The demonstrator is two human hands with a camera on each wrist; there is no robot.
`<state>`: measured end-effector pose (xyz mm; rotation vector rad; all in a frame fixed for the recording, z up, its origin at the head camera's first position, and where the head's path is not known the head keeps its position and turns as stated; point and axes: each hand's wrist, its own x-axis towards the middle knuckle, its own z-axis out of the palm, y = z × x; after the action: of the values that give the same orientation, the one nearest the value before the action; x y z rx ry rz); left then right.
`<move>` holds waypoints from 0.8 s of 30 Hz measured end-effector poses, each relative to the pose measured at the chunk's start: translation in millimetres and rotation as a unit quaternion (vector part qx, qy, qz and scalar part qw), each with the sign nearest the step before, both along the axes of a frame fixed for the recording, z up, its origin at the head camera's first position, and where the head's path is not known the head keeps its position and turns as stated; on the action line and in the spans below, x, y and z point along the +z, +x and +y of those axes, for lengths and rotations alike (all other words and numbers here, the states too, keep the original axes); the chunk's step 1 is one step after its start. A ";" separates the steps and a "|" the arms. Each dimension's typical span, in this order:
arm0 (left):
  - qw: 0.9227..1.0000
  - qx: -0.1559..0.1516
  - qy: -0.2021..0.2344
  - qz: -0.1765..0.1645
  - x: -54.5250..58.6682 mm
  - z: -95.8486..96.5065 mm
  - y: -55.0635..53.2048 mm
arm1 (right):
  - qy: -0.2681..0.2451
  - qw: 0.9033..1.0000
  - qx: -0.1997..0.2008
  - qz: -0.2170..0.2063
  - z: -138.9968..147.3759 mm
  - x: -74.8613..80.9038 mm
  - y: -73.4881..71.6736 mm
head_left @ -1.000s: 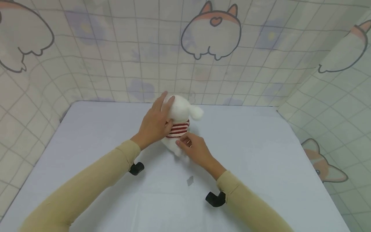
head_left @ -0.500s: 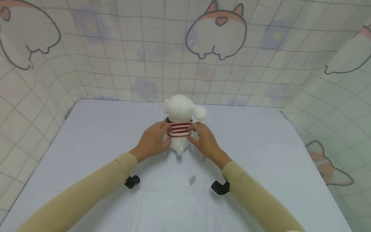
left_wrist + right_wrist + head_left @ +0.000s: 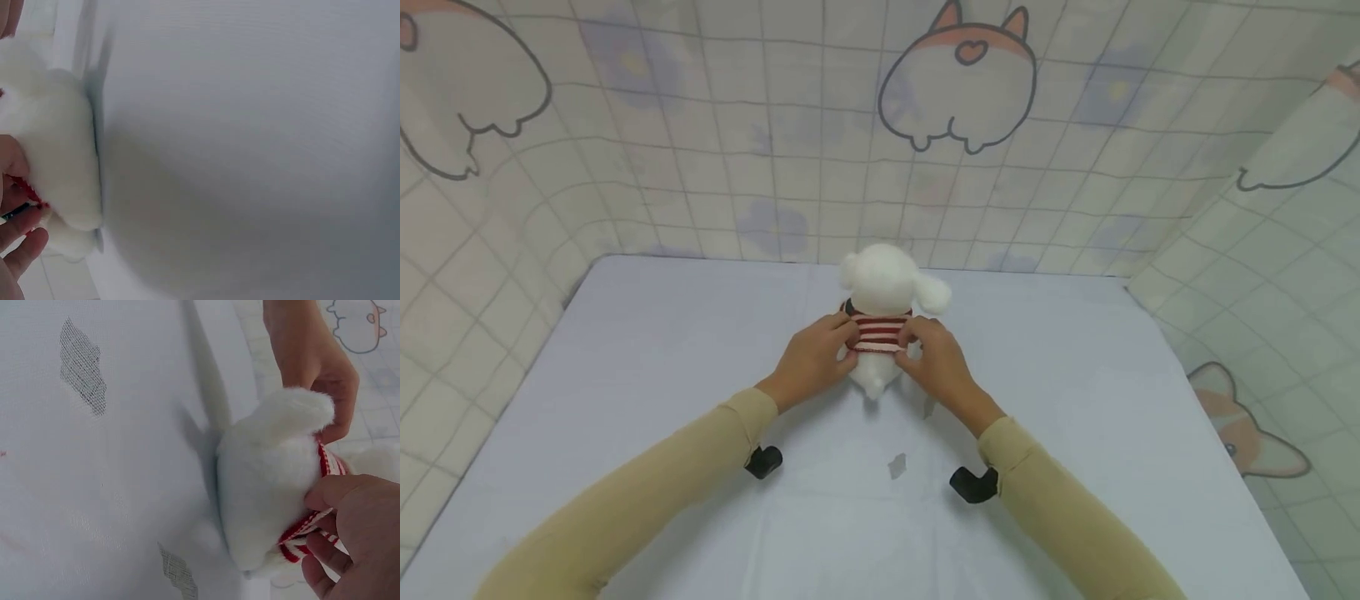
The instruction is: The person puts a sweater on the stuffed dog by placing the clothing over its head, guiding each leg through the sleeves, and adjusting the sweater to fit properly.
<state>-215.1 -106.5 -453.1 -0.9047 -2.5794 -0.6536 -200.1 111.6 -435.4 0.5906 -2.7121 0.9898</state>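
A white plush dog sits on the table with its back toward me, its floppy ears at the sides of its head. It wears a red-and-white striped knit sweater. My left hand pinches the left side of the sweater near its hem, thumb below and fingers above. On the opposite side, my right hand pinches the sweater's right edge. Up close in the right wrist view, thumb and fingers hold the red hem against the white fur. The toy's face and front are hidden.
The table is covered by a white cloth with small grey patches in front of the toy. A tile-patterned curtain with cartoon corgis surrounds its back and sides. Black wrist mounts hang under both sleeves.
My left hand came down from the toy's head to the sweater's left side, and my right hand moved up to its right edge. The toy turned slightly and shifted right.
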 end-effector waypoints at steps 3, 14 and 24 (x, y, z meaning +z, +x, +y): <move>1.000 -0.002 -0.006 -0.009 -1.3 2.9 -2.1 | 0.013 1.000 0.001 -0.001 2.8 -2.3 1.2; 0.998 -0.033 -0.037 0.025 1.7 1.2 -1.9 | 0.082 0.996 0.012 0.024 4.9 -7.2 8.0; 0.991 -0.045 -0.119 -0.040 1.3 0.0 -2.8 | 0.189 0.982 0.023 -0.007 1.9 -5.4 10.7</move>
<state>-218.0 -106.5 -451.8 -1.0954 -2.7435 -0.4166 -189.3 113.5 -440.8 0.7116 -2.9309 0.4850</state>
